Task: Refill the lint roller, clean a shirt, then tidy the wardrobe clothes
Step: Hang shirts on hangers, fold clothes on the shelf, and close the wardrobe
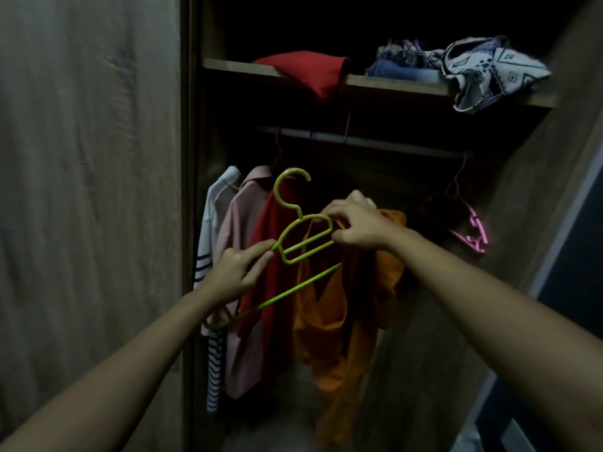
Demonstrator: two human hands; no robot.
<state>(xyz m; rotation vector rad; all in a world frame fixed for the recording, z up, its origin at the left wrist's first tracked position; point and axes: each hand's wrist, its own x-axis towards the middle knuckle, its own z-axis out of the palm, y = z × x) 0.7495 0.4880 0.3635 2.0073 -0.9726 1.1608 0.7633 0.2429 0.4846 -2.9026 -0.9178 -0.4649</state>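
Head view looks into an open wardrobe. The left hand (241, 272) sits at 7 o'clock of the green hanger (310, 253), thumb and fingers (257, 252) pinching its left shoulder. The right hand (355, 223), at 3 o'clock of the hanger, has its fingers curled round the neck of the orange shirt (329, 321), bunched against the hanger's right end. Whether they also hold the plastic I cannot tell.

The shirt droops toward 6 o'clock and seems only partly on the hanger. The hanger is tilted, hook toward 12 o'clock, and the rail (375, 141) lies beyond it in that direction.

To do this step well:
- Level the hanger.
- Feed each shoulder fully over an arm.
- Let the cloth fall straight before lifting the hook to the rail.

A free stretch of rail seems to lie at 1 o'clock, between the red garment (274, 256) and the pink hanger (473, 230). Dim light may hide a twisted collar, so feeling for it would help.
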